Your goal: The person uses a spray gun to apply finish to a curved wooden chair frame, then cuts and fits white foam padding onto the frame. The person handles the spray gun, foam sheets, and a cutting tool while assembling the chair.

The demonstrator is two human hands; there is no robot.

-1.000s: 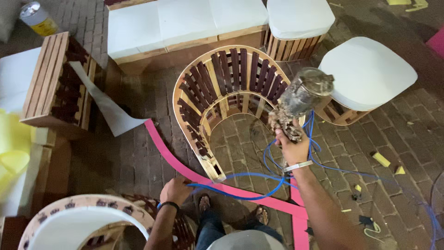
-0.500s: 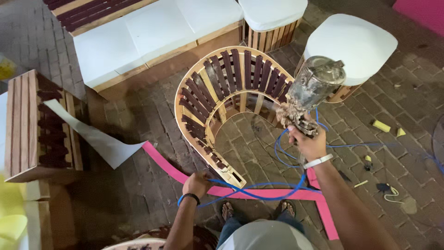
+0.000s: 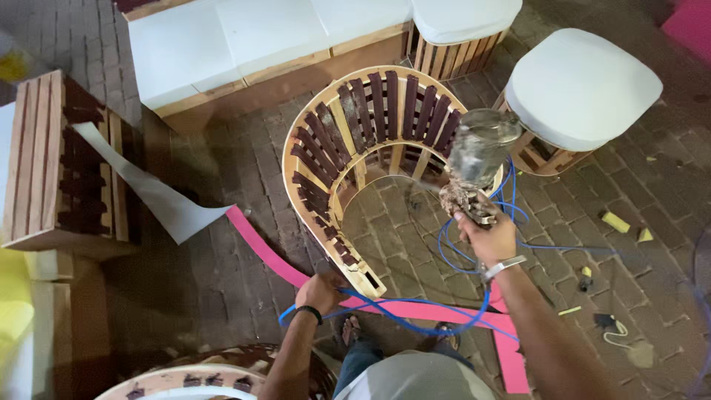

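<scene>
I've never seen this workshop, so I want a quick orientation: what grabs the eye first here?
The curved slatted wooden frame at centre, standing open on the brick floor, draws the eye first. Just right of it, the right hand holds a spray gun with a blue hose looping down toward the left hand, which closes its grip on that hose. A bright pink strip lies on the floor beneath.

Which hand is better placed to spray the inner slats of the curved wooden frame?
The right hand, probably. It already grips the spray gun, raised beside the curved frame, nozzle near the slats. The left hand is low at the frame's end, on the blue hose.
</scene>
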